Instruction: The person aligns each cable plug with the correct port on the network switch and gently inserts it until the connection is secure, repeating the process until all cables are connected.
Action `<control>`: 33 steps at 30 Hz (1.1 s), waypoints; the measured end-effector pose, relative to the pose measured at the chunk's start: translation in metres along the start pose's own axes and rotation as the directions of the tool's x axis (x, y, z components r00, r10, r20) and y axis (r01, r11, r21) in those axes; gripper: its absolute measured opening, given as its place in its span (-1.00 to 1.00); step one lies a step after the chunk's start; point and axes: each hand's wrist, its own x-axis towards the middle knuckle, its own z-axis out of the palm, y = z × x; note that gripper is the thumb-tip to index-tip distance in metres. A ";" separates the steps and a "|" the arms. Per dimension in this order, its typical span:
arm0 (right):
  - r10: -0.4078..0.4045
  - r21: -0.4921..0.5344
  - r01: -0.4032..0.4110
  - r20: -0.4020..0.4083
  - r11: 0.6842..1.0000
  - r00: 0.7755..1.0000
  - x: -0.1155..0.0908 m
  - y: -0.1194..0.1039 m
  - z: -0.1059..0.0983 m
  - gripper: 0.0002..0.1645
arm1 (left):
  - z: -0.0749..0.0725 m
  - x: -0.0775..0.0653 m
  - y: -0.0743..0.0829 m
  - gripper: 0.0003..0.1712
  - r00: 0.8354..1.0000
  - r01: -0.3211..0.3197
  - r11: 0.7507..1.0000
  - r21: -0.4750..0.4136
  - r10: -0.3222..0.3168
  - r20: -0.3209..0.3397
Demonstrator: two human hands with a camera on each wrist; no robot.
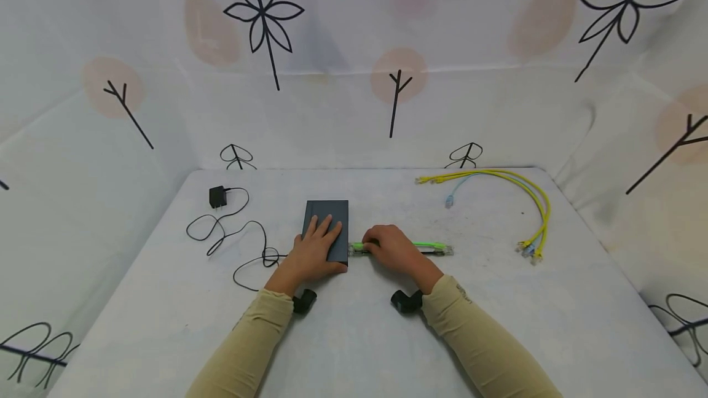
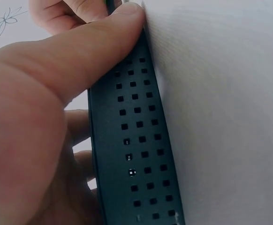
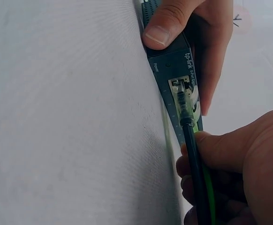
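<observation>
A dark network switch (image 1: 326,207), marked tp-link in the right wrist view, lies on the white table. My left hand (image 1: 315,253) holds it, fingers spread over the top and thumb (image 2: 108,37) against the vented side. A black network cable (image 3: 195,164) has its clear plug in the port nearest the thumb. Beside it runs a bright green network cable (image 3: 210,192), which my right hand (image 1: 394,250) pinches close to the switch's port face. The green cable's plug end is partly hidden behind the black one. Both cables' other ends lie to the right on the table.
A black power adapter (image 1: 218,197) stands at the back left, its thin cord (image 1: 221,241) looping toward the switch's left side. Yellow network cables (image 1: 544,207) curve across the back right, with a light blue cable plug (image 1: 450,201) among them. A patterned white cloth backdrop (image 1: 332,121) surrounds the table.
</observation>
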 end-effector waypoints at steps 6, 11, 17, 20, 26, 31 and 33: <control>-0.014 0.003 0.014 -0.004 1.000 1.000 0.000 -0.002 -0.001 -0.85 | 0.000 0.001 0.001 0.11 1.000 0.001 1.000 -0.010 -0.001 0.006; 0.004 0.005 -0.004 -0.001 1.000 1.000 0.000 -0.003 -0.002 -0.85 | 0.000 0.000 0.001 0.11 1.000 0.000 1.000 -0.017 0.000 0.007; 0.027 0.019 -0.027 0.004 0.999 1.000 -0.001 -0.006 -0.002 -0.85 | 0.000 -0.001 0.001 0.11 1.000 0.002 1.000 -0.019 -0.002 0.002; 0.028 0.021 -0.029 0.013 0.999 1.000 -0.002 -0.006 -0.003 -0.84 | -0.001 -0.001 0.001 0.11 1.000 0.005 1.000 -0.021 -0.005 -0.002; 0.026 0.019 -0.027 0.023 0.999 0.999 -0.003 -0.005 -0.005 -0.83 | 0.002 0.001 -0.001 0.11 1.000 0.002 1.000 -0.011 -0.002 -0.003; 0.024 0.023 -0.024 0.024 0.999 0.999 -0.003 -0.004 -0.005 -0.82 | 0.003 0.001 -0.003 0.11 1.000 0.000 1.000 -0.013 0.000 -0.002; 0.023 0.022 -0.024 0.022 0.999 0.999 -0.003 -0.002 -0.005 -0.82 | 0.004 0.001 -0.003 0.11 1.000 -0.002 1.000 -0.012 0.002 -0.004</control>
